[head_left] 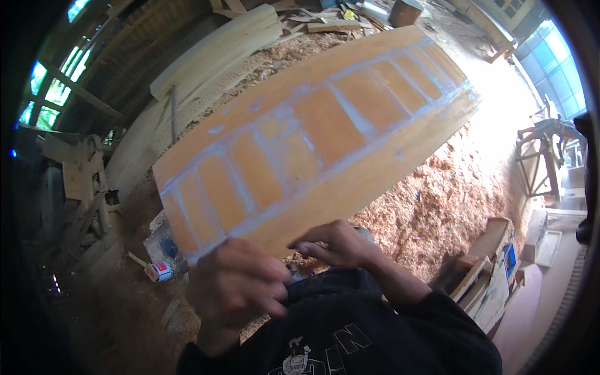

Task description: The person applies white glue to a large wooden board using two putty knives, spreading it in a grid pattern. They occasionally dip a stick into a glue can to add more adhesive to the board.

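A long wooden panel (334, 122) slants across the middle, its near edge close to my body. Orange-brown rectangles fill its centre, and pale bluish smears run along the joints between them. At the panel's near left corner, my left hand (236, 281) is raised with its fingers bent; motion blurs them, and what they may hold does not show. My right hand (334, 245) hovers by the panel's near edge, its fingers reaching leftward and the thumb apart, with nothing visible in it. Whether it touches the panel is unclear.
Beside the panel's near left end stands a small red, white and blue tin (159, 270). Wood shavings (431, 194) cover the ground to the right. Pale planks (219, 53) lie beyond the panel, a wooden box (478, 275) sits at right, and scrap wood (78, 178) piles up at left.
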Tool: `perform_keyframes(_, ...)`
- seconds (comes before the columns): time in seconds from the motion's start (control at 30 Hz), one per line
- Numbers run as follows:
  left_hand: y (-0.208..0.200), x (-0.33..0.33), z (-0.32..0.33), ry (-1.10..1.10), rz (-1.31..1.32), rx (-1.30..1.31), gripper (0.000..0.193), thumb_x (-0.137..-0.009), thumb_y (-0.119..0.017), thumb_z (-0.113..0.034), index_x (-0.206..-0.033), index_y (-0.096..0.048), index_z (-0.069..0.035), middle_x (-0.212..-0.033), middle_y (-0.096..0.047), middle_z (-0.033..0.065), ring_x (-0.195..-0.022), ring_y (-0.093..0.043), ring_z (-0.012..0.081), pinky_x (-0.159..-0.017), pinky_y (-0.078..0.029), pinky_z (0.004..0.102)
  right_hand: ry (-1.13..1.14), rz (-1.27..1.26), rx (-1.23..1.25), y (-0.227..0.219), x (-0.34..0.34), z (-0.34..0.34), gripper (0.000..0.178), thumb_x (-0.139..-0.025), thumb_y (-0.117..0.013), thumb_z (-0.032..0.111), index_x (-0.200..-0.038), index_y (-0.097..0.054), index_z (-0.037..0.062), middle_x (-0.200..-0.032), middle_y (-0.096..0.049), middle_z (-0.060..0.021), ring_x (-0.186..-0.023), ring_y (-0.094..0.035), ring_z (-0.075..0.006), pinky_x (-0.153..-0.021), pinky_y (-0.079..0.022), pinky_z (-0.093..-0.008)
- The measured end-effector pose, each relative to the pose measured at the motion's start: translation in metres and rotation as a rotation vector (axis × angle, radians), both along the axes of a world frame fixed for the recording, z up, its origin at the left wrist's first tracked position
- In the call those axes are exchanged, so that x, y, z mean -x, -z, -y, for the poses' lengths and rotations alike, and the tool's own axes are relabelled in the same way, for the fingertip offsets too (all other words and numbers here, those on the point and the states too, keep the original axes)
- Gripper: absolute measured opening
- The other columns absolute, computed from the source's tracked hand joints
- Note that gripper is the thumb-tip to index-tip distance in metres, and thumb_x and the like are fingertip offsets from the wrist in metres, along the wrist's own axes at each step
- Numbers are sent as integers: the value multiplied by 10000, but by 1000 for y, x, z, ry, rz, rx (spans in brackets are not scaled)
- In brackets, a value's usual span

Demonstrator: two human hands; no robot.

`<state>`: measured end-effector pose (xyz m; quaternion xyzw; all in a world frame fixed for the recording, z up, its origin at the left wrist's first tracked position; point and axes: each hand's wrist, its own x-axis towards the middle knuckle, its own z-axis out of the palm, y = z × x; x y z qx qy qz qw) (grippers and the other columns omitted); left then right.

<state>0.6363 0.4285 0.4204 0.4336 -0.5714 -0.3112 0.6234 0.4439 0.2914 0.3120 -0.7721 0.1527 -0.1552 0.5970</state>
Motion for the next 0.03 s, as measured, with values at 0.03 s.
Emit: perform_keyframes(0.03, -18, 14, 20, -9, 23, 9, 256, -885, -761, -322, -753, -656, -130, -887, -667, 155, -907, -662, 271, -847, -525, 428, -12, 121, 101, -8, 19, 15, 235, -1013, -627, 193, -1203, -735, 109, -1063, -759, -180, -1074, -729, -285, -948, -582, -378)
